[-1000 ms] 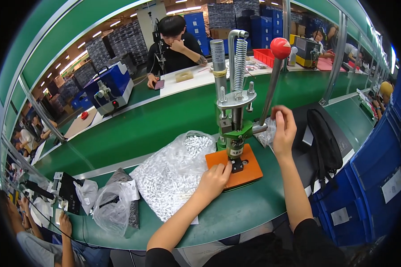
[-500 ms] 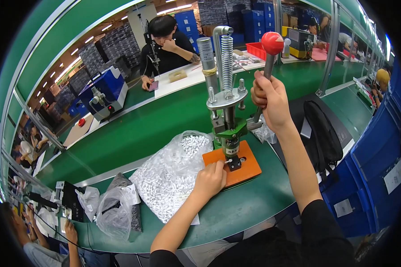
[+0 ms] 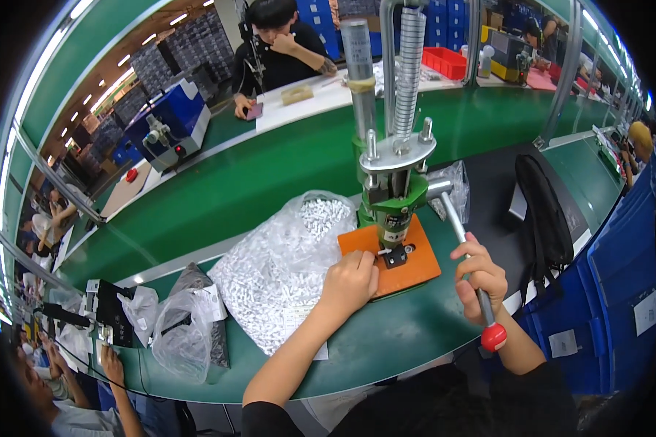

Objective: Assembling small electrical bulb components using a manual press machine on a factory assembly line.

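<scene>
My right hand (image 3: 481, 280) has its fingers curled round the metal lever (image 3: 455, 216) of a green hand press (image 3: 395, 211), above the red ball knob (image 3: 493, 337). The lever slants down toward me. My left hand (image 3: 351, 279) rests at the left of the orange base plate (image 3: 413, 275), fingers pinched at a small white piece (image 3: 384, 252). That piece reaches the black fixture (image 3: 396, 257) under the press ram; my fingers hide most of it. Left of the press lies a clear plastic bag (image 3: 270, 266) full of small white parts.
Bags of dark parts (image 3: 189, 335) lie farther left on the green table (image 3: 386, 357). A black bag (image 3: 543, 218) lies on a dark mat at right, beside blue bins (image 3: 561, 313). Across the green divider (image 3: 291, 164), a person (image 3: 280, 51) sits with a phone. Another person's hand (image 3: 111, 365) works at far left.
My right hand has pulled the lever from upright down toward me, and the press ram has come down. My left hand stays at the fixture. The view has shifted slightly.
</scene>
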Available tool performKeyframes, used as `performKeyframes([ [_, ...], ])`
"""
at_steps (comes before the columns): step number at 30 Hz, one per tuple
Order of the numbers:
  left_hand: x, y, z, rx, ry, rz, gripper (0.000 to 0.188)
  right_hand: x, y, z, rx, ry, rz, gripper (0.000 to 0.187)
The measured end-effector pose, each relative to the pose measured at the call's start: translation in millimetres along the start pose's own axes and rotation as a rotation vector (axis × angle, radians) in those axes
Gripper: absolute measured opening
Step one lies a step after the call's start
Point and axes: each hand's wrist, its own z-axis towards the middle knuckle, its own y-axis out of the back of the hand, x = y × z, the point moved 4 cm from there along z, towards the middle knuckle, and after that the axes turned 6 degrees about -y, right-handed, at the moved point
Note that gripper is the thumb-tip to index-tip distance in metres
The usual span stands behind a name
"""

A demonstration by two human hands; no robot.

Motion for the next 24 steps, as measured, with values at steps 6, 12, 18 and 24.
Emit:
performKeyframes([
  [6,1,1,6,0.013,0.035,-0.016,0.012,-29,-7,-18,-0.062,0.056,0.030,0.024],
  [12,-2,1,10,0.057,-0.007,0.010,0.014,-35,-12,-26,-0.086,0.175,-0.062,0.022],
  [18,0,-4,7,0.072,0.002,-0.002,0.012,-12,-3,-1,-0.076,0.168,-0.118,0.022],
  [24,5,2,2,0.074,0.064,-0.010,0.013,-5,-8,94,-0.208,-0.002,0.299,0.022],
])
